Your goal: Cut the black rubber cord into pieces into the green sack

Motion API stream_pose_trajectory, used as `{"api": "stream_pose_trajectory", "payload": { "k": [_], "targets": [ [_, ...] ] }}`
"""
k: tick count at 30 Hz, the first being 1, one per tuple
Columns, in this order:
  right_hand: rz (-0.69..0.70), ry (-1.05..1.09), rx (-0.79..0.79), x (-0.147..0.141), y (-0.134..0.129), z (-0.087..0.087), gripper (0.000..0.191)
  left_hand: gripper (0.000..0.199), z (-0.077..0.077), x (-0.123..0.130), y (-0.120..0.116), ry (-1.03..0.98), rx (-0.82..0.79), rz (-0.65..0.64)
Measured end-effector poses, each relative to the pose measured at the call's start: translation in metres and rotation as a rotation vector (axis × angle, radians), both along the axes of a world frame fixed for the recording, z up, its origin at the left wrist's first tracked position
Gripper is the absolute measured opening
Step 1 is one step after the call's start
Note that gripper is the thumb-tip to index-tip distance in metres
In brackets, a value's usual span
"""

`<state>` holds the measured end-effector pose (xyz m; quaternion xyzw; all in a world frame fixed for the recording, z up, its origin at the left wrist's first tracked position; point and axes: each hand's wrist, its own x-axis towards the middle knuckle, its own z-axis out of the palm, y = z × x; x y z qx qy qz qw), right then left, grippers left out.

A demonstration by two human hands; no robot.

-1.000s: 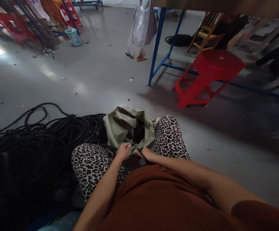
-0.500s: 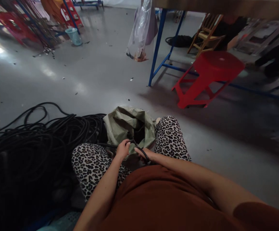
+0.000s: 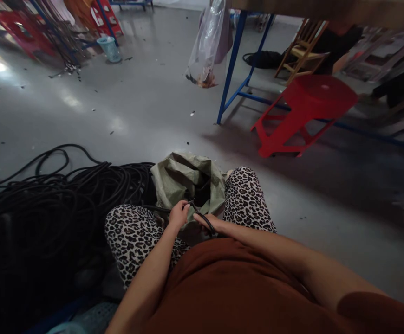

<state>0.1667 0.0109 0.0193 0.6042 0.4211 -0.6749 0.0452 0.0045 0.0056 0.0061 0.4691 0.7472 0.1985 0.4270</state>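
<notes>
My left hand (image 3: 179,215) is closed on a black rubber cord (image 3: 156,209), near its end. The cord runs left over my knee towards a large tangled heap of black cord (image 3: 83,185). My right hand (image 3: 218,224) is wrapped round a pair of scissors (image 3: 208,223), with a dark handle loop showing above the fingers. Its blades point at the cord's end by my left fingertips; whether they touch it I cannot tell. Below both hands, between my knees, a pale green woven sack (image 3: 167,178) stands with its mouth spread. Dark contents inside it are hard to make out.
A red plastic stool (image 3: 322,93) stands ahead right, beside a blue-legged table (image 3: 230,69). From the table hangs a clear plastic bag (image 3: 207,51). A light blue basket (image 3: 109,49) is far left. Small scraps dot the floor. Another person's dark-clothed legs (image 3: 402,86) show at right.
The view has shifted slightly. Both hands keep nearly the same place and hold, on the cord and the scissors.
</notes>
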Motion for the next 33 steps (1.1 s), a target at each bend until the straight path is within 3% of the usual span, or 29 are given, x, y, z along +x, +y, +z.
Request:
{"api": "stream_pose_trajectory", "payload": {
  "k": [6, 17, 33],
  "targets": [
    [0.082, 0.011, 0.022, -0.001, 0.003, 0.008, 0.050, 0.024, -0.001, 0.000, -0.002, 0.002, 0.013, -0.039],
    [0.052, 0.007, 0.011, -0.003, 0.004, 0.013, 0.047, 0.026, 0.002, 0.001, -0.002, 0.034, -0.001, -0.044],
    [0.135, 0.043, 0.081, 0.003, 0.003, -0.002, 0.052, 0.027, 0.003, 0.000, -0.003, -0.002, -0.015, -0.108]
  ]
}}
